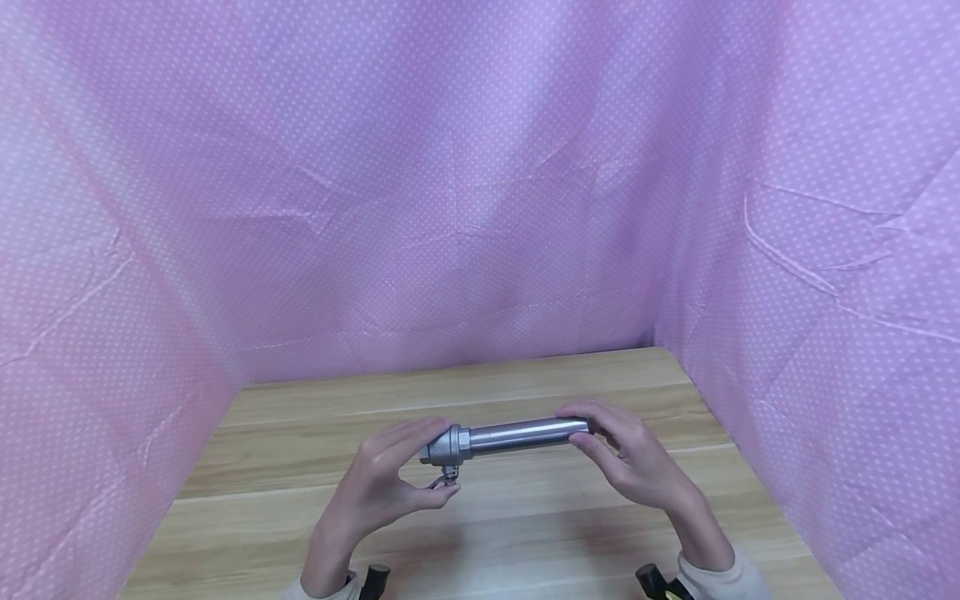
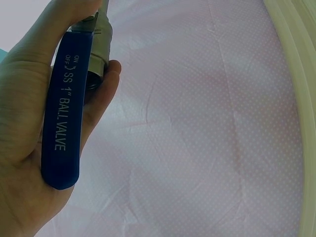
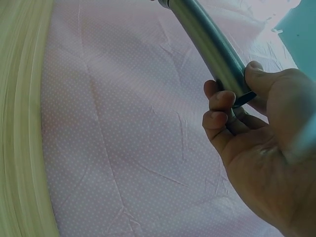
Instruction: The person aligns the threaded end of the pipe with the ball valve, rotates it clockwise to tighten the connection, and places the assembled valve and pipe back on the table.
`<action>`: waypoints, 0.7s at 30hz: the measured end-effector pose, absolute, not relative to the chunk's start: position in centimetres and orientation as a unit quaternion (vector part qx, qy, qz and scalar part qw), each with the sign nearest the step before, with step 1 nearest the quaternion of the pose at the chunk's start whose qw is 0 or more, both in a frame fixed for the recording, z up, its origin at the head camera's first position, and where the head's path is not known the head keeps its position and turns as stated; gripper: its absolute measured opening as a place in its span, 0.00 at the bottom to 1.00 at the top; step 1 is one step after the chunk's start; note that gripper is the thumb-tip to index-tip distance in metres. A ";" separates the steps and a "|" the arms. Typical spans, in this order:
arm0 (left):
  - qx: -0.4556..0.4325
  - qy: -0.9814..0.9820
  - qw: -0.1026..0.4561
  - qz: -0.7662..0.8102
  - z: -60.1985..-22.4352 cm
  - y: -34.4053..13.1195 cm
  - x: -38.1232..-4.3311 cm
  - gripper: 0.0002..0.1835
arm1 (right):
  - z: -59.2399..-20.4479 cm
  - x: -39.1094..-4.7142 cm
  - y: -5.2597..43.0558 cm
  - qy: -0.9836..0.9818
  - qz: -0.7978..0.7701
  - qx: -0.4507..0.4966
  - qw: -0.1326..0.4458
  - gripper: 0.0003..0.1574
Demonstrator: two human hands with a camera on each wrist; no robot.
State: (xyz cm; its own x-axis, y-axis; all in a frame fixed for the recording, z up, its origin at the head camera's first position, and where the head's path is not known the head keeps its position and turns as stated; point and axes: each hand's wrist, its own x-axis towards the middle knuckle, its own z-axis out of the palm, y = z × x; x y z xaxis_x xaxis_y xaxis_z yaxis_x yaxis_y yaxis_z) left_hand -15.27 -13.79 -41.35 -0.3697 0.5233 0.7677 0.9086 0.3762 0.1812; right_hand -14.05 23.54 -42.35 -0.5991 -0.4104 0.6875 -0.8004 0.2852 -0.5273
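Note:
A steel ball valve (image 1: 447,447) with a steel pipe (image 1: 517,435) joined to its right side is held up across the middle of the head view. My left hand (image 1: 386,475) grips the valve, fingers over its body and thumb low by the stem. In the left wrist view the valve's blue lever handle (image 2: 66,108), lettered "SS 1" BALL VALVE", lies along the palm. My right hand (image 1: 630,454) holds the pipe's far end between thumb and fingers. The right wrist view has the pipe (image 3: 210,44) slanting down into the curled fingers (image 3: 223,100).
Below the hands lies a wood-grain table (image 1: 517,517). Pink polka-dot cloth (image 1: 450,183) walls it in at the back and both sides. Black wrist mounts (image 1: 375,579) show at the bottom edge, by the sleeves (image 1: 723,579).

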 end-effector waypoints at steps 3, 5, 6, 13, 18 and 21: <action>-0.465 -0.768 0.313 -0.308 -41.3 -13.8 -15.2 0.46 | -42.4 -14.0 23.5 -0.770 0.459 0.390 0.211 0.31; -0.465 -0.769 0.313 -0.308 -41.3 -13.8 -15.2 0.45 | -42.4 -13.9 23.4 -0.769 0.465 0.387 0.207 0.32; -0.465 -0.768 0.313 -0.309 -41.3 -13.8 -15.2 0.45 | -42.4 -13.9 23.4 -0.767 0.468 0.387 0.206 0.32; -0.464 -0.770 0.311 -0.309 -41.3 -13.8 -15.2 0.45 | -42.4 -13.9 23.3 -0.761 0.468 0.397 0.213 0.35; -0.464 -0.770 0.309 -0.310 -41.3 -13.7 -15.1 0.45 | -42.3 -14.2 23.2 -0.746 0.457 0.423 0.236 0.36; -0.464 -0.770 0.310 -0.310 -41.3 -13.7 -15.1 0.45 | -42.2 -14.2 23.2 -0.744 0.451 0.429 0.243 0.36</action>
State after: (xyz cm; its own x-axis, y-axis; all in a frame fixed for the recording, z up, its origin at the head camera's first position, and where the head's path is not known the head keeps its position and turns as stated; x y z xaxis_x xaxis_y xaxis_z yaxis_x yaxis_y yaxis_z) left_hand -15.12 -13.72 -41.33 -0.3766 0.5224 0.7650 0.9069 0.3765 0.1893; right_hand -14.24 23.25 -42.19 -0.5142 -0.4182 0.7488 -0.8573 0.2260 -0.4625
